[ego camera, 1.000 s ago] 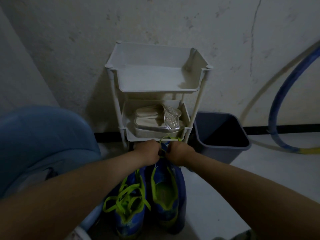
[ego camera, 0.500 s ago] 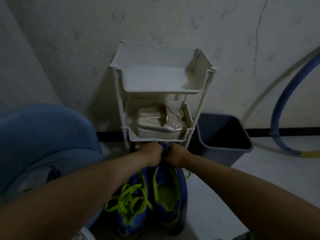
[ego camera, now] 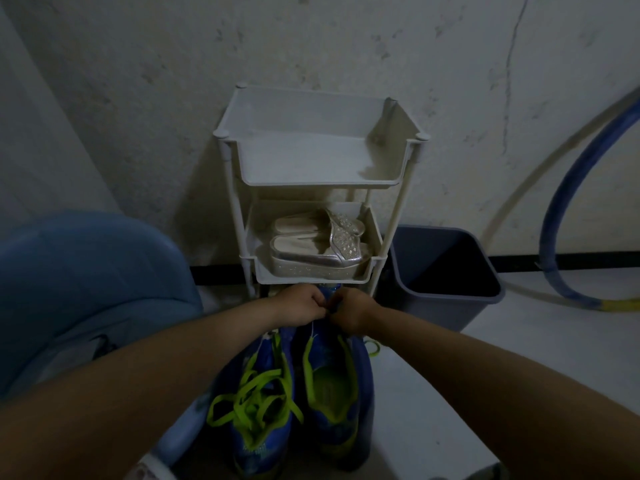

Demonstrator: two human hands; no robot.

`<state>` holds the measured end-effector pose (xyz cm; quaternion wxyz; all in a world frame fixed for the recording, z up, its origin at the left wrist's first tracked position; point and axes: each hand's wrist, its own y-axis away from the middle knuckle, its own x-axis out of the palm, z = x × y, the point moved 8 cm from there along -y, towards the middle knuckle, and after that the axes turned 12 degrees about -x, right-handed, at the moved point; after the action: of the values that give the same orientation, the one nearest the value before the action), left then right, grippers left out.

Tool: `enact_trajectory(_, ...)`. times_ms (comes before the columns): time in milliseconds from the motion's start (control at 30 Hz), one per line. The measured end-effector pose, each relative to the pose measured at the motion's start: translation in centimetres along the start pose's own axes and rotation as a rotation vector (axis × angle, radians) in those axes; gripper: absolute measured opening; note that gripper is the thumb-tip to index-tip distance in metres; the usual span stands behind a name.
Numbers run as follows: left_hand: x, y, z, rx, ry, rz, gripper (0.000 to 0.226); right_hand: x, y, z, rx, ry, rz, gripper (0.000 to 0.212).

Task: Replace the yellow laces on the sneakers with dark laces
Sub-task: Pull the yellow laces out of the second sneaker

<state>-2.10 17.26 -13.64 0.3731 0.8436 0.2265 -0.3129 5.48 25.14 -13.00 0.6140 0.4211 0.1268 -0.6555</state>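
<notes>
Both hands work at the toe end of the unlaced sneaker, which stands on the floor just in front of the white rack. The left hand and right hand are clenched and nearly touching, fingertips pinched together over the lowest eyelets. The light is too dim to show exactly what they pinch, but it is most likely the last of the yellow lace, a loop of which lies against the shoe's outer side. This sneaker's eyelet row looks bare from the tongue back, so the step in hand seems to be freeing the final crossing at the toe.

The laced sneaker stands touching it on the left-hand side, its yellow lacing loose but not yet pulled out. No dark laces are in view.

The next move probably calls for drawing the yellow lace clear of the last eyelets, laying it aside, then finding a dark lace and threading it evenly from the toe upward. On the rack's middle tier lie silver sandals, and a grey bin stands beside it
</notes>
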Motion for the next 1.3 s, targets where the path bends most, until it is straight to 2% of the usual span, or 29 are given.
enact_trajectory(200, -0.3, 0.1, 0.0, -0.035, -0.095, -0.017, 0.02, 0.0, 0.1, 0.0, -0.007, -0.037, 0.01, 0.026)
enact_trajectory(367, -1.4, -0.1, 1.8, -0.234, 0.17, 0.046, 0.016, -0.1, 0.0, -0.3, -0.007, -0.067, -0.004, 0.027)
enact_trajectory(500, -0.8, 0.4, 3.2, -0.328, 0.345, 0.154, 0.028, -0.2, 0.0, -0.2, -0.036, -0.051, -0.022, 0.028)
enact_trajectory(600, -0.5, 0.4, 2.0, -0.237, 0.26, 0.131, 0.027, 0.0, -0.3, 0.0, -0.057, -0.021, -0.022, 0.028)
enact_trajectory(667, -0.9, 0.1, 1.1, -0.095, 0.072, 0.069, 0.017, 0.1, -0.4, 0.0, -0.053, -0.021, -0.016, 0.029)
enact_trajectory(733, -1.1, -0.2, 1.0, -0.04, -0.034, 0.034, 0.012, 0.2, -0.4, 0.0, -0.054, -0.021, -0.007, 0.029)
enact_trajectory(867, -2.0, 0.1, 0.6, -0.024, 0.092, -0.004, 0.013, 0.0, -0.5, 0.0, -0.075, 0.0, -0.017, 0.029)
enact_trajectory(1033, -4.0, 0.5, 2.8, -0.229, 0.607, -0.021, 0.022, 0.0, -0.7, -0.4, -0.078, -0.004, -0.012, 0.028)
enact_trajectory(1167, -3.0, 0.3, 3.8, -0.26, 0.665, 0.123, 0.032, 0.2, -0.9, -0.2, -0.088, 0.02, -0.011, 0.029)
enact_trajectory(1300, -3.3, 1.2, 1.7, -0.103, 0.429, 0.078, 0.022, 0.3, -1.3, -0.1, -0.09, 0.042, -0.025, 0.02)
